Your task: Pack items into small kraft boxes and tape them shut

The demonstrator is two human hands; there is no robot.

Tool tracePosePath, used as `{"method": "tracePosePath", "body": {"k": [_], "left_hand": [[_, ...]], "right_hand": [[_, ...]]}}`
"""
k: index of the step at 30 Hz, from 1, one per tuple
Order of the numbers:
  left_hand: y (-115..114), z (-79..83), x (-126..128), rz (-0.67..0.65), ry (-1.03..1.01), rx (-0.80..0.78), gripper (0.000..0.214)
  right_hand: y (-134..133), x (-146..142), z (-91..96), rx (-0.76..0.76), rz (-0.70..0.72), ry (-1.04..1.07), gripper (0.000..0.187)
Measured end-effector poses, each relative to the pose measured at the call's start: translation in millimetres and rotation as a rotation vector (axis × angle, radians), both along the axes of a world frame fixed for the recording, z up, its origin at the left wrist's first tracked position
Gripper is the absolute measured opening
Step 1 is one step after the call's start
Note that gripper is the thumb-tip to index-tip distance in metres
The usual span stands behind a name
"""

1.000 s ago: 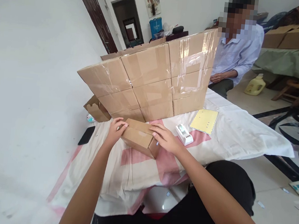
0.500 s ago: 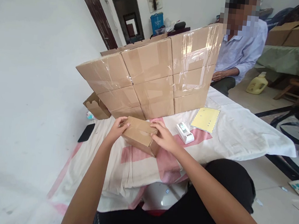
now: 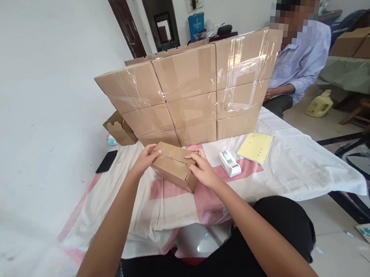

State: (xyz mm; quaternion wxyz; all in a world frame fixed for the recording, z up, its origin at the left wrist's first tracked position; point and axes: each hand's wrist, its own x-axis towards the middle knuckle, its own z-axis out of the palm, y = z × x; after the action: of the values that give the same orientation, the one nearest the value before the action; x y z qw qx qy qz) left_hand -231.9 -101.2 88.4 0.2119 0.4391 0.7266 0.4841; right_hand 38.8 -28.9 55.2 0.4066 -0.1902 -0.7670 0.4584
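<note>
A small brown cardboard box [image 3: 172,167] lies on the white and pink cloth [image 3: 171,203] in front of me. My left hand [image 3: 144,159] grips its left end, fingers curled over the top edge. Over the box's right end sits my right hand [image 3: 203,169], its fingers bent on the top flap. Just behind the small box rises a wall of stacked, taped cardboard boxes [image 3: 189,95].
A white tape dispenser [image 3: 229,163] and a yellow sheet [image 3: 255,146] lie to the right on the cloth. An open small carton [image 3: 118,128] and a black phone [image 3: 106,161] are at the left. A person in a light blue shirt [image 3: 295,62] sits behind the stack.
Both hands have shifted slightly on the small box, fingers curling tighter over its top edges. The box has stayed in about the same place.
</note>
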Motion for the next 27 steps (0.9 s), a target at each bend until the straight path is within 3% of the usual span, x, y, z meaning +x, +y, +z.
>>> {"method": "tracePosePath", "body": {"k": [10,27], "left_hand": [[7.8,-2.9,2.1,0.092,-0.021,-0.005,0.048],[9.0,-5.6,2.2,0.064,-0.035,0.028,0.053]], "right_hand": [[2.6,-3.0,-2.9,0.043,0.004,0.013,0.029],[1.6,0.1,-4.4,0.054,0.005,-0.005,0.030]]}}
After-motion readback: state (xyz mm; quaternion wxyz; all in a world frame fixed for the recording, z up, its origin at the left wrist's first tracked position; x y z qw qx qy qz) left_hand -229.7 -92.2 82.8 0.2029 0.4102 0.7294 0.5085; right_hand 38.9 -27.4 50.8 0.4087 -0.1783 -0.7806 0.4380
